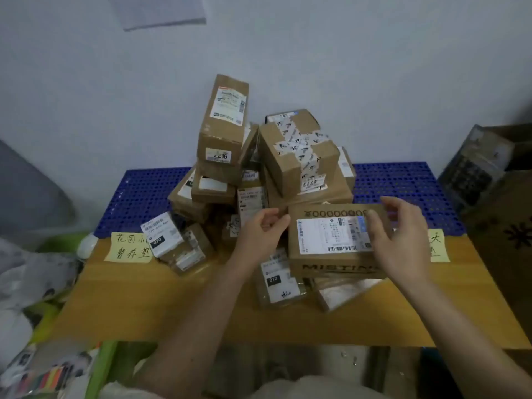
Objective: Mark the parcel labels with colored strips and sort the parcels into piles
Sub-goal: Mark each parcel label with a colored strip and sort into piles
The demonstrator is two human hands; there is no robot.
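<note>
Marking step, I judge: right hand (403,237) fingers bent over the label (334,234) of the front parcel (331,260), seemingly pressing; strip not discernible. Left hand (263,228), loosely curled at that parcel's left edge; grip unclear. Next: sorting it away from the heap (259,156) behind.

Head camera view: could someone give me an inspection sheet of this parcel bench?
Surface: wooden table with blue perforated mat behind.
Job's things: heap of cardboard parcels; MISTINE box in front; colored strips lower left.
Clutter: yellow notes on both table sides.
Grippers: left hand and right hand at the box's ends.
Cables: nothing seen.
Surroundings: pale wall; open carton at right.
</note>
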